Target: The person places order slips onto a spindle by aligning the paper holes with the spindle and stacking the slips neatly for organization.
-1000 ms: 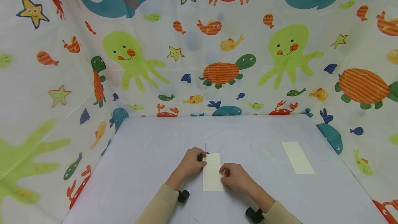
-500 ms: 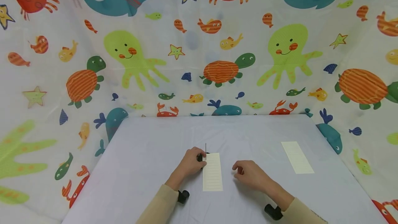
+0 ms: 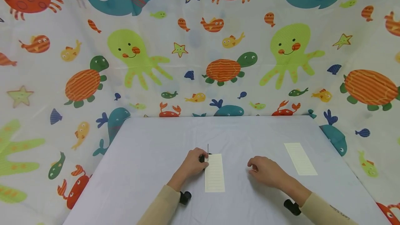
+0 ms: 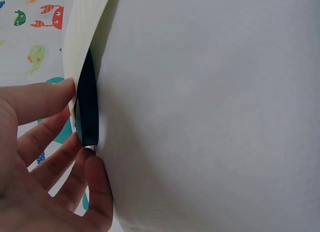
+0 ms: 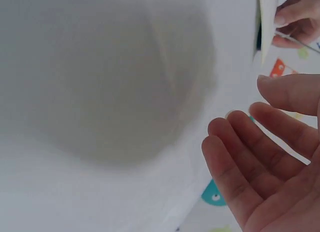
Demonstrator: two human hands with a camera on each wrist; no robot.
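Observation:
My left hand (image 3: pixel 193 161) pinches the upper left corner of a pale lined paper strip (image 3: pixel 214 176). In the left wrist view, the thumb rests on the paper (image 4: pixel 90 22) and the fingers curl against a dark, wedge-shaped, clip-like piece (image 4: pixel 88 107) beneath it; its exact kind does not show. A thin metal rod (image 3: pixel 208 148) projects away from me at the paper's top edge. My right hand (image 3: pixel 267 172), well to the right of that paper, is held above the table, fingers loosely bent and holding nothing.
A second pale lined paper strip (image 3: pixel 301 159) lies slanted at the right. White cloth covers the table (image 3: pixel 156 138). Behind and beside it hangs a curtain (image 3: pixel 200 51) printed with sea animals.
My right hand has let go of the paper's right edge and drawn off to the right. The left hand keeps its place at the paper's upper left corner.

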